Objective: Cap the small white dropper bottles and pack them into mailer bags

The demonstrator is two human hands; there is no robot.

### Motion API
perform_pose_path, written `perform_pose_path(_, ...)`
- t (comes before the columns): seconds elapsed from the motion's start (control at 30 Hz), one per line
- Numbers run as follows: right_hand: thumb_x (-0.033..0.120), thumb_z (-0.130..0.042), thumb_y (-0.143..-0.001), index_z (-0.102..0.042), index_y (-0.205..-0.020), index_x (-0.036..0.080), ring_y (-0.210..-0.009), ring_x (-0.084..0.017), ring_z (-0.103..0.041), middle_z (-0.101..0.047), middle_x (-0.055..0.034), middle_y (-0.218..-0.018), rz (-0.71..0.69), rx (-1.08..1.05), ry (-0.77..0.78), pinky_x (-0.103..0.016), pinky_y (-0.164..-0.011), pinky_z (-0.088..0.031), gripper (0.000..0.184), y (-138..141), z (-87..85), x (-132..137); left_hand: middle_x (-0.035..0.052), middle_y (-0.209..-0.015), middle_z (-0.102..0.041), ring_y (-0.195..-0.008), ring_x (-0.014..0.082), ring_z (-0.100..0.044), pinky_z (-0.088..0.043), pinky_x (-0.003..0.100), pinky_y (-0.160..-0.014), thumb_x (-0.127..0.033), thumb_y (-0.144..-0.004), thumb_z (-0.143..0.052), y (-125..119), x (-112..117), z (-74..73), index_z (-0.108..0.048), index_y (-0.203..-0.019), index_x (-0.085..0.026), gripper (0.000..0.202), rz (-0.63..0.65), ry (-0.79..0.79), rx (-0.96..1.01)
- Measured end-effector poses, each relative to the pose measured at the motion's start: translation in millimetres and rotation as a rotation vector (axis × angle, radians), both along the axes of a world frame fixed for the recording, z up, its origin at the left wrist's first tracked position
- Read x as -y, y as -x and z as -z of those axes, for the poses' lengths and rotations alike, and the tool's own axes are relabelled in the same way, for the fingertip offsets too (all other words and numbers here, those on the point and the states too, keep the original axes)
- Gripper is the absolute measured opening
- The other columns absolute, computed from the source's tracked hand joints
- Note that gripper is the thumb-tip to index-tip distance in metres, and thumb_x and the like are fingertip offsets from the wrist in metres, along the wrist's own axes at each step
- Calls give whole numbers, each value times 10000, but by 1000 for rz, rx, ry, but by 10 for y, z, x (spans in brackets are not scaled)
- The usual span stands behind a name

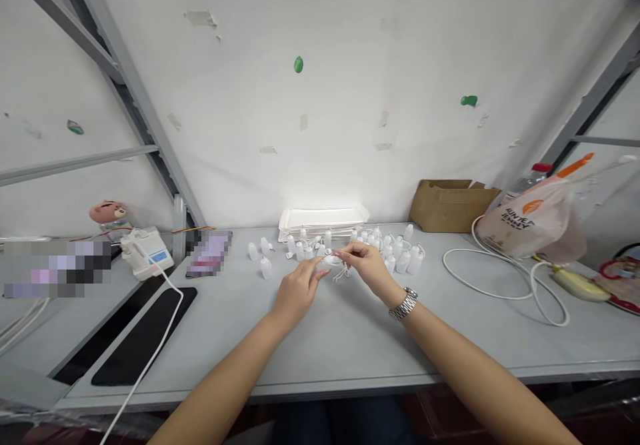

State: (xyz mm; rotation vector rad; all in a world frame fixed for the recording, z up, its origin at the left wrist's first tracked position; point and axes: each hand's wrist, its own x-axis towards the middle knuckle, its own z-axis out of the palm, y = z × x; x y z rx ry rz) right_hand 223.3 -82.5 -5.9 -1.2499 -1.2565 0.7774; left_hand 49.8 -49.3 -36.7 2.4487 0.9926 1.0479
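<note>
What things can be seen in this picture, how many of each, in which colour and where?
small bottles: many, white, on the table around the hands
stack of trays: one, white, at the wall behind the bottles
cardboard box: one, brown, at the wall, right of the trays
plastic bag: one, white with orange print, far right
cable: one, white, looped on the table at right
mat: one, black, left
device: one, white, left rear, with a cord
table: one, grey
wristwatch: one, silver, right wrist
small piece: one, white, pinched between both hands
left hand: pinching the piece
right hand: pinching the piece
</note>
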Motion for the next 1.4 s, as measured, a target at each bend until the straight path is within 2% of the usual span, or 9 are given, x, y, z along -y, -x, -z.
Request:
perform_pose_path(0.2, 486, -621, -693, -634, -669, 168, -556, -117, -461, -506, 10, -602, -29, -23, 42, -264, -544, -365, 319, -23, 16, -45, 44, -1019, -638, -794, 164, -629, -476, 288, -685, -280, -899, -355, -35, -14, -16, -503, -1131, -222, 282, -45, 18, -37)
perform_pose_path(0.37, 495, -596, -714, -629, -714, 167, -567, -107, -486, -573, -13, -717, 68, -92, -18, -272, -593, -402, 330, -56, -47, -42, 33, -879, -644, -732, 161, -621, -463, 287, -674, -311, -900, -357, -56, 2, -37, -490, -1146, -206, 299, -55, 74, -40)
perform_pose_path(0.57, 508, -650, -659, -634, -675, 167, -577, -129, -480, -524, 5, -603, 90, 39, -6, -269, -558, -384, 342, -19, -18, -29, 15, -793, -628, -713, 161, -610, -451, 280, -661, -332, -897, -363, -41, 12, -54, -490, -1143, -203, 305, -54, 96, -37)
perform_pose_path(0.77, 521, -645, -660, -626, -666, 175, -577, -132, -475, -526, 0, -608, 72, 47, -25, -270, -547, -387, 347, 0, -2, -24, 28, -861, -638, -725, 165, -605, -454, 292, -682, -359, -892, -365, -48, 22, -67, -489, -1152, -213, 323, -26, 123, -27)
perform_pose_path(0.9, 499, -655, -655, -623, -661, 172, -570, -133, -481, -541, 0, -603, 71, 58, -2, -278, -555, -390, 329, -53, -108, -32, 27, -941, -619, -682, 144, -587, -456, 294, -697, -403, -868, -411, -43, 22, -65, -450, -1203, -228, 381, 31, 197, -17)
perform_pose_path(1.0, 447, -622, -712, -614, -651, 180, -608, -141, -498, -554, -11, -654, 170, 199, -127, -288, -597, -397, 273, -165, -277, -101, 18, -931, -595, -703, 143, -582, -455, 294, -698, -445, -851, -424, -40, 17, -67, -376, -1271, -248, 466, 24, 258, -18)
perform_pose_path(1.1, 340, -590, -768, -607, -651, 184, -659, -140, -504, -563, -24, -747, 278, 502, -223, -295, -669, -389, 196, -289, -431, -249, 19, -911, -586, -741, 152, -583, -448, 302, -712, -419, -867, -383, -36, 13, -82, -365, -1278, -241, 448, -11, 261, -49)
perform_pose_path(1.27, 218, -543, -805, -644, -684, 177, -746, -155, -531, -578, -42, -821, 308, 957, -24, -312, -741, -328, 163, -331, -426, -523, 15, -843, -596, -729, 160, -583, -441, 291, -687, -361, -873, -347, -28, 11, -105, -409, -1244, -227, 399, -22, 246, -125)
perform_pose_path(1.4, 215, -510, -826, -676, -729, 180, -792, -171, -548, -594, -58, -872, 356, 1101, 55, -320, -743, -298, 195, -286, -295, -614, 18, -848, -605, -737, 162, -584, -441, 287, -685, -347, -873, -342, -26, -2, -92, -433, -1225, -234, 381, -21, 239, -139)
